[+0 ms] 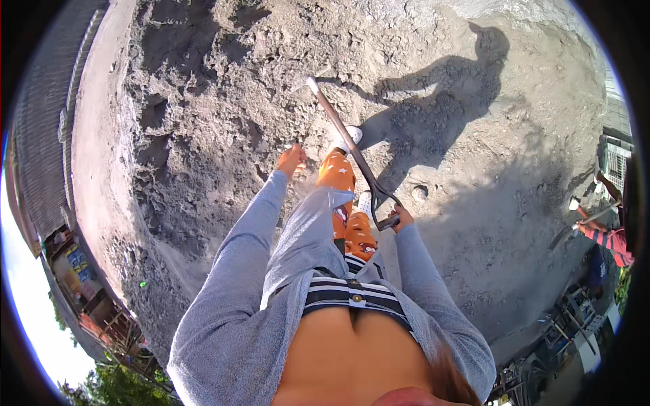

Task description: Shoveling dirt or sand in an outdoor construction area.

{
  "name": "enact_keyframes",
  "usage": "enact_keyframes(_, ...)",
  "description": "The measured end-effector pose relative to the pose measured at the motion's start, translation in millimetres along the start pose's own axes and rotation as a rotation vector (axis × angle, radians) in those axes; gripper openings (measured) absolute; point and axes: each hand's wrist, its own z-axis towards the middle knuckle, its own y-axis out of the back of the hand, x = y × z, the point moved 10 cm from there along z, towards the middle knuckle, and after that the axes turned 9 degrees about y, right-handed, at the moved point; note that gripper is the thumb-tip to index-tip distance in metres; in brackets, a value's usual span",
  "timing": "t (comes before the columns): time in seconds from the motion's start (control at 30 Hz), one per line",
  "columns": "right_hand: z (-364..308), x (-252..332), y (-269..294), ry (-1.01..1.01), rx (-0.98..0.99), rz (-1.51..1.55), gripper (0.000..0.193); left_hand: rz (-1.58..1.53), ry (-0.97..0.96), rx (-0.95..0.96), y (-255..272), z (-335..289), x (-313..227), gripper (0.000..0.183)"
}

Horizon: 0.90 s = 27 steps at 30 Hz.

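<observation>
A shovel (pixel 338 125) with a long brown shaft and a dark D-shaped handle slants away from me. My right hand (pixel 403 218) is closed on the side of that handle, close in front of my right hip. At the far end, a pale fitting meets the grey soil (pixel 223 128), and the blade is barely visible there. To the left of the shaft and apart from it, my left hand (pixel 292 160) hangs above the ground with loosely bent fingers, holding nothing that I can see. My feet in white shoes (pixel 349 138) stand beside the shaft.
Rough, lumpy soil lies ahead and to the left, with my shadow (pixel 447 88) across it. At the right, another person in a red striped top (pixel 613 242) holds a long-handled tool. A corrugated metal wall (pixel 44 122) runs along the left. Assorted items (pixel 569 331) stand at lower right.
</observation>
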Motion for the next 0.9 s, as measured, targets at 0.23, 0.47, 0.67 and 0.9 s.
enact_keyframes(0.23, -86.1, 48.1, -12.6, 0.143, -0.322, -0.042, 0.007, -0.323, 0.364, -0.127, -32.9, 220.4, 23.7, 0.069)
enact_keyframes(0.47, -220.7, 114.4, -89.0, 0.267, -0.566, 0.002, 0.008, -0.789, 0.486, -0.206, -81.1, 272.8, -53.6, 0.088)
enact_keyframes(0.67, -221.8, 99.0, -82.7, 0.347, -0.648, 0.083, 0.009, -0.857, 0.502, 0.123, -82.7, 244.2, -68.5, 0.083)
enact_keyframes(0.9, -250.4, 28.3, 44.6, 0.369, -0.742, 0.134, 0.014, -0.912, 0.533, 0.126, -123.4, 160.5, -16.0, 0.063)
